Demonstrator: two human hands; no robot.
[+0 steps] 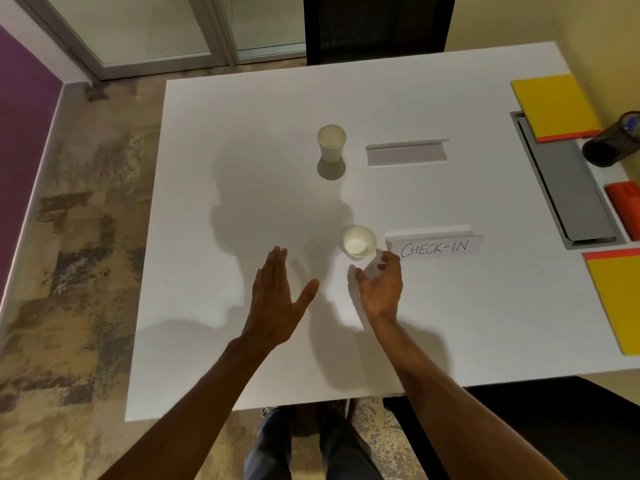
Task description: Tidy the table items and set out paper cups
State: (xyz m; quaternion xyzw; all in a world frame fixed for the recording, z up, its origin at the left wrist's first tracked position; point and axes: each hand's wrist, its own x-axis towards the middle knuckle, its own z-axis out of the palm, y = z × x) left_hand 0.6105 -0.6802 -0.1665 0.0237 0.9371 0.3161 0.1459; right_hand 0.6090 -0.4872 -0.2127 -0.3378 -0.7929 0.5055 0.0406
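Two white paper cups stand upright on the white table (214, 209): the far cup (331, 143) near the middle and the near cup (359, 242) closer to me. A folded card reading CHECK-IN (434, 247) stands right of the near cup; a second folded card (407, 152) stands right of the far cup, its blank back toward me. My right hand (382, 289) hovers just below the near cup, fingers curled and apart, holding nothing and not touching the cup. My left hand (277, 299) is flat and spread, left of the near cup.
Along the right edge lie two yellow folders with orange trim (554, 105) (616, 303), a grey cable tray (568, 181), a tipped dark mesh pen holder (613, 140) and an orange object (625, 206). A black chair (377, 29) stands behind the table; another dark seat (519, 427) is at my right.
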